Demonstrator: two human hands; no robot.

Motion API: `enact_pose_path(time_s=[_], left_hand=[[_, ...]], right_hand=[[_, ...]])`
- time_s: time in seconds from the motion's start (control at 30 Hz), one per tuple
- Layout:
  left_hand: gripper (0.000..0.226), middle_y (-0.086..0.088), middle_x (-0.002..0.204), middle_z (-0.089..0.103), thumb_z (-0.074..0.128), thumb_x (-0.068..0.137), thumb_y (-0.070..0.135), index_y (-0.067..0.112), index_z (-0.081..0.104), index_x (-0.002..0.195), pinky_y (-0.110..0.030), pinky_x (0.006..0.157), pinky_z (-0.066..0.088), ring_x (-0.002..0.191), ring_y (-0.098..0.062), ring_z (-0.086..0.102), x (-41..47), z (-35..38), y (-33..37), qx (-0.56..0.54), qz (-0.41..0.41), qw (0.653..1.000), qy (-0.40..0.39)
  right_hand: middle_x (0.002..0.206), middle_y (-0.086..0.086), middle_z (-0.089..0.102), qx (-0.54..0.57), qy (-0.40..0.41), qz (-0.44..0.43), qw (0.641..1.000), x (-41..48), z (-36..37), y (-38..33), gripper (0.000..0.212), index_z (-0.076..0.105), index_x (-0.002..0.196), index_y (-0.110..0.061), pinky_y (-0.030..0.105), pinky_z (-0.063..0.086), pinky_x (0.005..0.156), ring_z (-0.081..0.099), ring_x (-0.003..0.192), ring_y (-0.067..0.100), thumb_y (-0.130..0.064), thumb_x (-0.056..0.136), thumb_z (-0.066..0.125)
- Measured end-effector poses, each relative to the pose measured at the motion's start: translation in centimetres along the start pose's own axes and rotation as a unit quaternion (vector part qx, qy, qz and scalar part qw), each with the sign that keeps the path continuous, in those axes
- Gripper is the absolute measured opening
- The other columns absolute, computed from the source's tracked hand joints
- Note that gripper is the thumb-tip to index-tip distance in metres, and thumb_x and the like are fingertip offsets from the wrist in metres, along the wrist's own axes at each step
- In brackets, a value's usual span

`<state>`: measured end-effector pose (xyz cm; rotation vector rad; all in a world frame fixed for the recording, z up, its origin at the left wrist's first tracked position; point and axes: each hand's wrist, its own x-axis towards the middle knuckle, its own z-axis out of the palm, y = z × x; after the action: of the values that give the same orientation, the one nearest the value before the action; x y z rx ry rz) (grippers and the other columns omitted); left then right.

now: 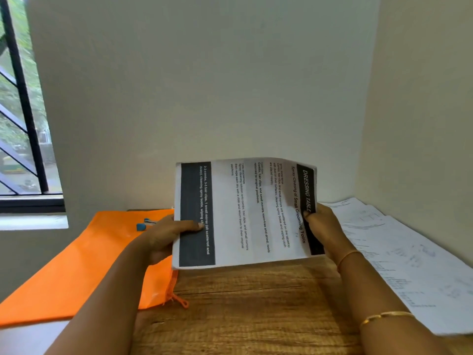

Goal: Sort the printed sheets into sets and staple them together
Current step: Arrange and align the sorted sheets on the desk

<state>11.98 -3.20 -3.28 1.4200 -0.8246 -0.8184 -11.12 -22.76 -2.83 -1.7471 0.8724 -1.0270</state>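
I hold a set of printed sheets (243, 213) upright above the wooden table (243, 303), turned sideways, with dark bands at both ends and the heading "DRESSING TABLE". My left hand (166, 237) grips the left edge, thumb on the front over the dark band. My right hand (325, 226) grips the right edge, thumb pressed on the heading band. More printed sheets (409, 257) lie spread on the table to the right. A blue stapler (144, 224) lies on the orange pouch at the left, partly hidden behind my left hand.
An orange zip pouch (76, 265) covers the left part of the table, its zipper pull hanging near the middle. Walls close in the table at the back and right. A barred window (23, 124) is at the left.
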Motion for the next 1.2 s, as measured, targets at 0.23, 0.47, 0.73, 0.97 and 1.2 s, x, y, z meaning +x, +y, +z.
enact_pose_path(time_s=[0.23, 0.47, 0.73, 0.97, 1.2], left_hand=[[0.034, -0.014, 0.096, 0.07, 0.063, 0.084, 0.009, 0.002, 0.056, 0.117, -0.031, 0.059, 0.059, 0.083, -0.026, 0.068, 0.1, 0.1, 0.1, -0.007, 0.016, 0.999, 0.043], [0.025, -0.015, 0.092, 0.068, 0.062, 0.088, 0.01, 0.002, 0.056, 0.11, -0.025, 0.051, 0.055, 0.078, -0.025, 0.066, 0.3, 0.4, 0.1, 0.028, 0.009, 0.994, 0.102], [0.028, -0.015, 0.103, 0.066, 0.06, 0.089, 0.005, 0.003, 0.057, 0.117, -0.037, 0.071, 0.054, 0.084, -0.027, 0.065, 1.9, 3.1, -1.2, -0.089, 0.061, 0.971, 0.212], [0.024, -0.008, 0.098, 0.068, 0.058, 0.089, 0.001, 0.007, 0.058, 0.113, -0.038, 0.078, 0.053, 0.091, -0.025, 0.065, 1.6, 7.1, -1.8, -0.202, 0.053, 0.968, 0.136], [0.035, -0.02, 0.109, 0.065, 0.056, 0.088, -0.005, -0.004, 0.052, 0.123, -0.034, 0.066, 0.06, 0.092, -0.028, 0.065, 1.7, 5.0, -0.9, -0.269, 0.056, 0.952, 0.131]], right_hand=[[0.09, 0.003, 0.062, -0.013, -0.015, 0.029, 0.999, 0.1, 0.3, 0.1, 0.016, 0.057, 0.103, -0.015, 0.031, 0.043, 0.073, 0.056, 0.084, 0.019, -0.009, 0.097, 0.043], [0.133, 0.018, 0.046, -0.086, 0.087, 0.032, 0.992, -0.1, 1.8, 0.2, 0.06, 0.025, 0.142, -0.009, 0.038, 0.045, 0.088, 0.051, 0.116, 0.034, -0.031, 0.094, 0.053], [0.146, 0.013, 0.039, 0.302, -0.104, 0.216, 0.923, -2.0, 6.4, -0.1, 0.062, 0.031, 0.145, -0.018, 0.047, 0.04, 0.104, 0.044, 0.128, 0.032, -0.041, 0.092, 0.055], [0.095, 0.007, 0.064, 0.392, -0.094, 0.178, 0.898, -2.4, 7.6, -0.7, 0.027, 0.051, 0.119, -0.012, 0.031, 0.051, 0.056, 0.061, 0.081, 0.02, -0.001, 0.098, 0.038], [0.101, 0.003, 0.063, 0.295, -0.032, 0.106, 0.949, -1.1, 6.0, -0.2, 0.038, 0.052, 0.113, -0.017, 0.042, 0.05, 0.088, 0.059, 0.099, 0.025, 0.009, 0.095, 0.032]])
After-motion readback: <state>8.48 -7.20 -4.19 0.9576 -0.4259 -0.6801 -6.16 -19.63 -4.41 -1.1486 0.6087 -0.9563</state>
